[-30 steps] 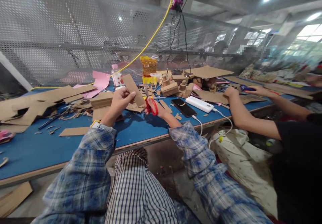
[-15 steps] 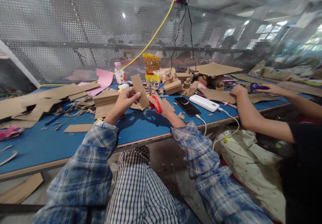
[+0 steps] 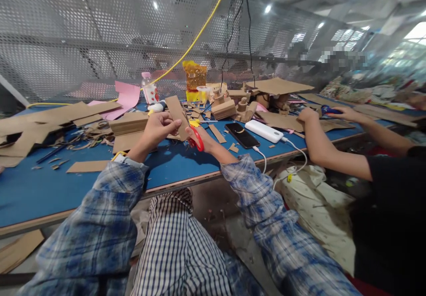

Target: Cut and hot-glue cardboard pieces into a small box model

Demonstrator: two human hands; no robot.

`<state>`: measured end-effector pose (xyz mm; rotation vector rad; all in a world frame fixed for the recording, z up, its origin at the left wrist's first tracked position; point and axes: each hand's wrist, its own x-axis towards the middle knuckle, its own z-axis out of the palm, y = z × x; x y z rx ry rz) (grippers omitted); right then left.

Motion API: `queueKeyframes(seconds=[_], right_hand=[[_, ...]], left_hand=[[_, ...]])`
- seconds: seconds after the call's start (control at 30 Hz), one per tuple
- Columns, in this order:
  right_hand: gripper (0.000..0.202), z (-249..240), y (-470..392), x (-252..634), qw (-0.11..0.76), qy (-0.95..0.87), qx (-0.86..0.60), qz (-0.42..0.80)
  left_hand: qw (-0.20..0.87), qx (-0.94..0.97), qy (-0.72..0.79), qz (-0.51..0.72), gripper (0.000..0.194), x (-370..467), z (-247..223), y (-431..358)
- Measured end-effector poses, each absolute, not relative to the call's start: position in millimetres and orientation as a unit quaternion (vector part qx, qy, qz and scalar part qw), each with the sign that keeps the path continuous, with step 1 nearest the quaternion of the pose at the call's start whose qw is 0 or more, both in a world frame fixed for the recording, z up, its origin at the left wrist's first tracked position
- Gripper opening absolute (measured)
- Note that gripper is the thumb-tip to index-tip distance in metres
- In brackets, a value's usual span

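Pinched in my left hand [image 3: 159,129] is a narrow cardboard strip [image 3: 177,114], held up at a slant above the blue table [image 3: 186,165]. My right hand [image 3: 203,140] grips red-handled scissors [image 3: 199,139] just right of the strip's lower end. The blades are mostly hidden, so their contact with the strip cannot be made out. Another cardboard strip [image 3: 88,166] lies flat to the left of my left wrist, and a small strip [image 3: 217,133] rests beyond my right hand.
A black phone [image 3: 242,135] and a white power bank [image 3: 264,131], both with cables, lie to the right. Cardboard pieces [image 3: 33,120] cover the left. A bottle [image 3: 150,88] stands behind. A co-worker's arms [image 3: 328,147] reach over the table at right.
The view has turned slightly, so the scene sits further left and a little higher. The cardboard strip and scissors remain held. The red handles look closer together than before.
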<state>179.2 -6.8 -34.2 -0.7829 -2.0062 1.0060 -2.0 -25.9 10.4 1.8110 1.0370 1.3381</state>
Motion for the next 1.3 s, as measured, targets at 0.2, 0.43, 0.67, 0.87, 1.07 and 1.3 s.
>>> queueKeyframes(seconds=[0.2,0.43,0.67,0.87,1.07,1.3], right_hand=[[0.062,-34,-7,180,0.371,-0.788,-0.307,0.384],[0.064,-36,-5,180,0.371,-0.782,-0.311,0.394],[0.067,-38,-6,183,0.369,-0.803,-0.299,0.361],[0.059,-36,-7,185,0.357,-0.813,-0.313,0.337],[0.056,-36,-7,183,0.358,-0.809,-0.309,0.349],[0.059,-34,-11,183,0.365,-0.789,-0.329,0.369]], left_hand=[[0.328,0.684,0.400,0.515,0.054,-2,5,-22],[0.333,0.682,0.395,0.518,0.046,-5,6,-19],[0.349,0.669,0.410,0.512,0.044,-1,5,-19],[0.351,0.660,0.421,0.514,0.037,0,2,-21],[0.330,0.663,0.415,0.528,0.036,-3,-3,-18],[0.344,0.659,0.409,0.529,0.040,-4,-3,-17]])
